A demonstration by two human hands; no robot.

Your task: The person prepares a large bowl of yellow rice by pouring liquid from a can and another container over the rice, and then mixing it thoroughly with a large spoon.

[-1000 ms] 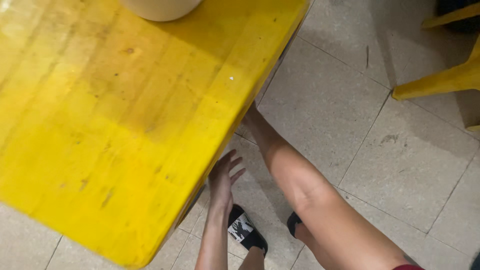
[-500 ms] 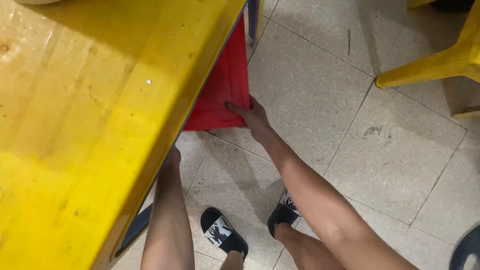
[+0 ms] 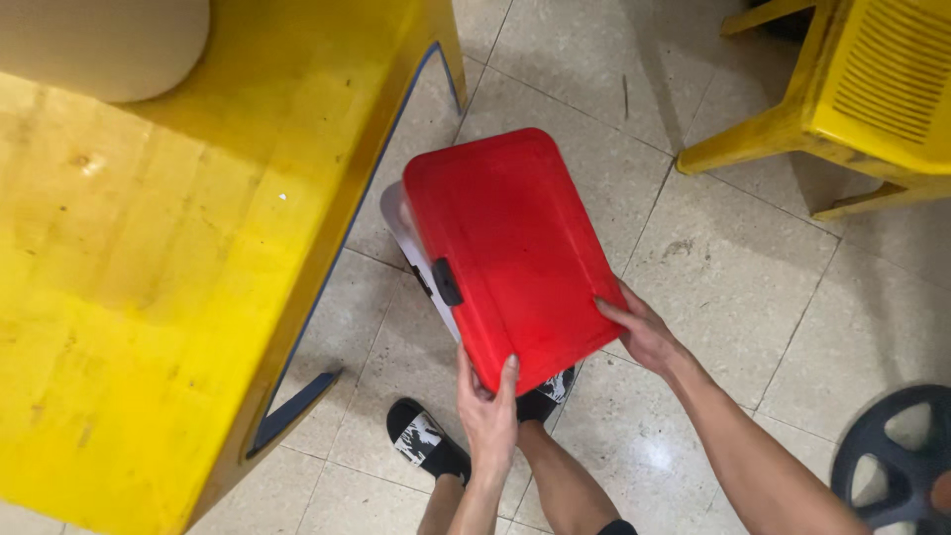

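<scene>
I see red-lidded box held above tiled floor, just beside yellow desk. Left hand clamped on near corner, right hand gripping right edge.

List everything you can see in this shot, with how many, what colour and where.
Storage box: one, red lid, pale body, black latch; held above the floor beside the table.
Table: one, yellow wood, left.
Pale rounded object: one, on the table, top left.
Chair: one, yellow plastic, top right.
Weight plate: one, dark, bottom right.
Floor tiles: grey.
Sandals: two, black, on the feet.
Left hand: on the box's near edge.
Right hand: on its right edge.
</scene>
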